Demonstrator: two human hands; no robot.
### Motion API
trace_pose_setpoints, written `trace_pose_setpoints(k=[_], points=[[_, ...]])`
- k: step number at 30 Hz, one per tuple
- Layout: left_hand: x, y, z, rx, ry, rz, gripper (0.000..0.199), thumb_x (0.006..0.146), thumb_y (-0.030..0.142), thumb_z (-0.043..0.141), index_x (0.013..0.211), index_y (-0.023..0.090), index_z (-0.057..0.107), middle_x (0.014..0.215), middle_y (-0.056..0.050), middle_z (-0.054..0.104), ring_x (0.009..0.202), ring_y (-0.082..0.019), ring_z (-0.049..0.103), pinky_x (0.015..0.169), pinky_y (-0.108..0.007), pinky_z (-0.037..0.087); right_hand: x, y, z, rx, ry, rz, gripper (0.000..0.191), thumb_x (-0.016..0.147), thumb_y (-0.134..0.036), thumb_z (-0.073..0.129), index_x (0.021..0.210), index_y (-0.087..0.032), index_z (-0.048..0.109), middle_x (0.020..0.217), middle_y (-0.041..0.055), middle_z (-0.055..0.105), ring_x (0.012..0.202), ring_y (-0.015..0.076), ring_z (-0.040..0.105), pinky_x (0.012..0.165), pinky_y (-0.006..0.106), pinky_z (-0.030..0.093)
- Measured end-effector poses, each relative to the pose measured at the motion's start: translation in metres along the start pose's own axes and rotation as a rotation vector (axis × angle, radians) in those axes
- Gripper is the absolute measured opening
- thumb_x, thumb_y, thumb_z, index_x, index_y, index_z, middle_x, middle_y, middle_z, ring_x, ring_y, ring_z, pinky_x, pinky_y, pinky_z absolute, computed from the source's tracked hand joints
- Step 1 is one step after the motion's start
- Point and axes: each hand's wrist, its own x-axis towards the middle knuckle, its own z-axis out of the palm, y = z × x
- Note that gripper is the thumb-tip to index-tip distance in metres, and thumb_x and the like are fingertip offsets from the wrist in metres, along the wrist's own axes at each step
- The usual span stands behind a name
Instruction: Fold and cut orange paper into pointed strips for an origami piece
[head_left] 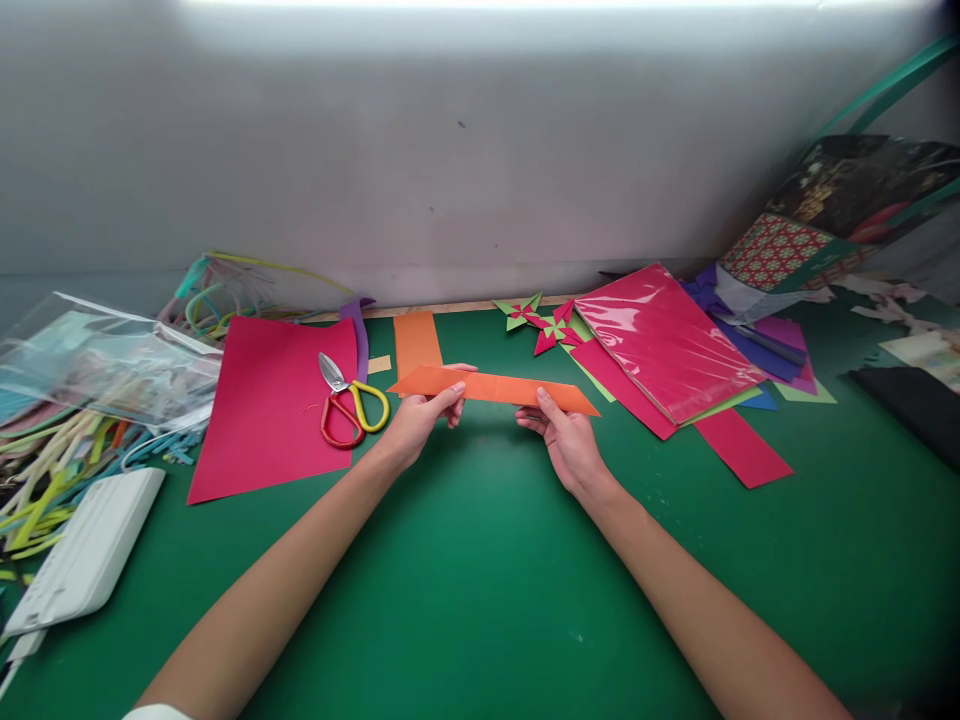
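Observation:
A folded orange paper strip [499, 388] with slanted, pointed ends is held up above the green table [480, 560]. My left hand [424, 415] pinches it left of its middle, thumb on the front. Near its right end my right hand [566, 430] grips it between thumb and fingers. Behind the strip's left part lies a flat orange paper [418, 338]. Scissors [345, 398] with one red and one yellow handle rest on a large red sheet [274, 410] to the left. Two red and green folded paper stars [553, 328] sit at the back.
At right are a plastic-wrapped red paper pack [667, 345], a red strip [744, 448], purple papers and a black object [911, 410]. At left are a white device [86, 540], a clear plastic bag [112, 360] and many thin coloured strips [45, 480]. A wall stands behind.

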Motion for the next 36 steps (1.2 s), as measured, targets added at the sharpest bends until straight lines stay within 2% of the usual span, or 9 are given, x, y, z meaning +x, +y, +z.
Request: trace_pose_setpoints(k=[4, 8, 11, 13, 17, 23, 29, 32, 36], points=[[-0.002, 0.000, 0.004, 0.049, -0.053, -0.019, 0.051, 0.095, 0.047, 0.071, 0.137, 0.021, 0.062, 0.073, 0.001, 0.061, 0.065, -0.013, 0.057, 0.060, -0.024, 0.050, -0.003, -0.003, 0.003, -0.044, -0.042, -0.014, 0.039, 0.078, -0.050, 0.089, 0.099, -0.018, 0.079, 0.092, 0.0062, 0.077, 0.079, 0.0197, 0.074, 0.073, 0.033, 0.064], [-0.003, 0.001, 0.007, 0.013, -0.072, -0.035, 0.044, 0.092, 0.040, 0.075, 0.131, 0.023, 0.063, 0.071, 0.002, 0.061, 0.063, -0.012, 0.058, 0.058, -0.022, 0.049, -0.010, -0.012, 0.003, -0.073, -0.211, -0.014, 0.050, 0.086, -0.045, 0.083, 0.131, -0.029, 0.069, 0.085, -0.0013, 0.072, 0.066, 0.0149, 0.067, 0.062, 0.029, 0.058], [-0.002, 0.004, 0.003, -0.123, -0.098, -0.100, 0.029, 0.091, 0.039, 0.077, 0.110, 0.021, 0.065, 0.068, 0.003, 0.055, 0.058, -0.010, 0.053, 0.053, -0.019, 0.045, -0.013, -0.020, 0.002, -0.107, -0.351, -0.045, 0.043, 0.082, -0.038, 0.087, 0.121, -0.030, 0.071, 0.080, -0.0027, 0.068, 0.065, 0.0146, 0.063, 0.062, 0.029, 0.056], [-0.002, 0.007, -0.003, -0.188, -0.190, -0.124, 0.035, 0.087, 0.044, 0.081, 0.108, 0.022, 0.065, 0.076, 0.002, 0.057, 0.065, -0.011, 0.056, 0.055, -0.021, 0.049, -0.013, -0.023, 0.001, -0.116, -0.387, -0.059, 0.036, 0.079, -0.036, 0.090, 0.110, -0.029, 0.073, 0.083, -0.0006, 0.070, 0.073, 0.0175, 0.067, 0.068, 0.031, 0.058], [-0.002, 0.008, -0.010, -0.162, -0.297, -0.031, 0.045, 0.076, 0.042, 0.091, 0.110, 0.022, 0.068, 0.096, -0.003, 0.060, 0.082, -0.016, 0.060, 0.067, -0.026, 0.056, -0.012, -0.024, 0.001, -0.094, -0.345, -0.052, 0.040, 0.073, -0.040, 0.094, 0.105, -0.028, 0.074, 0.089, 0.0021, 0.072, 0.084, 0.0213, 0.070, 0.070, 0.033, 0.059], [-0.003, -0.002, 0.011, -0.142, -0.071, 0.132, 0.032, 0.077, 0.041, 0.090, 0.080, 0.017, 0.069, 0.092, -0.001, 0.057, 0.065, -0.007, 0.050, 0.058, -0.023, 0.043, -0.008, -0.013, 0.002, -0.056, -0.154, -0.086, 0.030, 0.080, -0.048, 0.088, 0.082, -0.022, 0.075, 0.065, -0.0024, 0.057, 0.056, 0.0117, 0.051, 0.048, 0.026, 0.041], [-0.004, -0.008, 0.025, -0.243, 0.225, 0.108, 0.040, 0.078, 0.046, 0.089, 0.076, 0.018, 0.060, 0.060, 0.005, 0.046, 0.054, -0.008, 0.043, 0.049, -0.022, 0.033, -0.005, -0.008, 0.003, 0.063, 0.001, -0.073, 0.030, 0.080, -0.045, 0.089, 0.080, -0.022, 0.070, 0.068, -0.0008, 0.065, 0.059, 0.0136, 0.057, 0.049, 0.026, 0.043], [-0.009, -0.011, 0.027, -0.294, 0.144, 0.061, 0.040, 0.080, 0.049, 0.087, 0.082, 0.018, 0.060, 0.066, 0.004, 0.049, 0.055, -0.008, 0.046, 0.048, -0.021, 0.034, -0.007, -0.010, 0.005, 0.024, -0.007, -0.059, 0.030, 0.080, -0.046, 0.088, 0.083, -0.020, 0.072, 0.066, -0.0002, 0.065, 0.056, 0.0133, 0.056, 0.048, 0.026, 0.044], [-0.016, -0.013, 0.032, -0.285, -0.052, 0.035, 0.055, 0.082, 0.053, 0.084, 0.124, 0.024, 0.063, 0.068, 0.006, 0.051, 0.057, -0.010, 0.048, 0.049, -0.021, 0.040, -0.011, -0.011, 0.009, -0.058, -0.049, -0.070, 0.041, 0.084, -0.045, 0.084, 0.116, -0.021, 0.075, 0.067, -0.0021, 0.066, 0.055, 0.0126, 0.055, 0.048, 0.025, 0.044]])
